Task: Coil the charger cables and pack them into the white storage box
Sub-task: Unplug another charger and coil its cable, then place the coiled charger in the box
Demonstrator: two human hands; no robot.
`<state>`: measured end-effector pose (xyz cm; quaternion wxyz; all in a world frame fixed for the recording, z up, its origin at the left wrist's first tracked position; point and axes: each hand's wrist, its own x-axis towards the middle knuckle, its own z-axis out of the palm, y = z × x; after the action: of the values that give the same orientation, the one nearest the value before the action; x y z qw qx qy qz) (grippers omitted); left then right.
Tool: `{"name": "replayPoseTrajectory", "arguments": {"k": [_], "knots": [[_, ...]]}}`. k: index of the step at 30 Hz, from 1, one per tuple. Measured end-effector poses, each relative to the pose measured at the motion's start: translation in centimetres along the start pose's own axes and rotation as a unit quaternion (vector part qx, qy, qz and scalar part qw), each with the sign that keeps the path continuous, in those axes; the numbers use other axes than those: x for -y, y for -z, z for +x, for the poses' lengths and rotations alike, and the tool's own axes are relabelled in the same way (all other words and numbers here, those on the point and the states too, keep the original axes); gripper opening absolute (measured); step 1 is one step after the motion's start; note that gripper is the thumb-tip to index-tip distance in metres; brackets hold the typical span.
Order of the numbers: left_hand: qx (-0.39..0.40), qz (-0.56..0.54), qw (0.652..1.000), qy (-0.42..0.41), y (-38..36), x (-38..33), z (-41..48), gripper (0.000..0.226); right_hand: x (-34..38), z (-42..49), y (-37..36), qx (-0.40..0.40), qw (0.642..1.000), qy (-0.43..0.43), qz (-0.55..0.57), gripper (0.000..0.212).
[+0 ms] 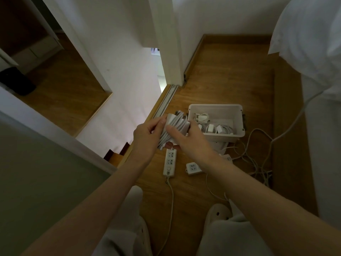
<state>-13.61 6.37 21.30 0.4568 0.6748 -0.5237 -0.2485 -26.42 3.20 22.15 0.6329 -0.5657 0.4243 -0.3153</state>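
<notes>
I see the left hand and right hand, fingers curled round the coil, its long axis slanting away toward the box.

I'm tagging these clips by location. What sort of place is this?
Probably a bedroom in a home: a wooden floor, a white pillow at the right, and a sliding-door track set in that floor.

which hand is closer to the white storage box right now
Right. The right hand is just beside the near-left corner of the white storage box, gripping the coiled cable. The left hand grips the same coil from its other side, farther from the box.
</notes>
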Motion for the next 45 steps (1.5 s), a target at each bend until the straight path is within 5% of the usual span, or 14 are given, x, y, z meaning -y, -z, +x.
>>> {"name": "replayPoseTrajectory", "arguments": {"k": [3,7,12,16,19,20,23,28,31,37,45], "knots": [[0.093,0.070,0.993,-0.021,0.5,-0.6,0.6,0.036,0.0,0.5,0.5,-0.023,1.000,0.000,0.020,0.035],[0.187,0.041,0.982,0.000,2.2,-2.0,1.5,0.041,0.6,0.5,1.1,-0.003,0.999,0.005,0.053,0.035],[0.140,-0.122,0.979,0.079,3.9,-3.5,1.6,0.037,1.3,0.2,0.9,0.025,0.995,0.038,0.093,0.046],[0.012,0.041,0.996,-0.080,3.5,-3.9,1.4,0.031,1.4,0.4,0.4,0.022,0.992,0.010,0.124,0.045],[-0.012,0.309,0.921,-0.237,2.8,-2.2,1.2,0.033,1.0,0.8,0.6,-0.020,0.996,-0.001,0.092,0.041],[0.003,0.346,0.910,-0.229,2.2,-1.6,0.9,0.032,0.6,1.1,0.9,-0.036,0.997,-0.004,0.067,0.041],[0.068,0.256,0.955,-0.132,-0.1,-1.0,0.1,0.031,-0.2,1.9,2.2,-0.057,0.998,-0.023,0.032,0.033],[0.103,0.087,0.991,0.008,-2.8,-1.2,-0.1,0.058,-1.5,3.0,4.0,0.039,0.951,-0.176,0.250,0.037],[0.102,0.123,0.987,-0.005,-4.0,0.2,0.2,0.062,-3.0,3.2,4.9,0.088,0.936,-0.219,0.263,0.043],[0.168,0.199,0.961,-0.097,-8.4,3.1,1.4,0.060,-6.6,5.2,9.2,0.115,0.943,-0.238,0.202,0.047],[0.283,0.363,0.868,-0.185,-14.5,10.4,4.8,0.071,-14.8,10.3,12.5,-0.016,0.966,-0.238,0.097,0.029]]}}
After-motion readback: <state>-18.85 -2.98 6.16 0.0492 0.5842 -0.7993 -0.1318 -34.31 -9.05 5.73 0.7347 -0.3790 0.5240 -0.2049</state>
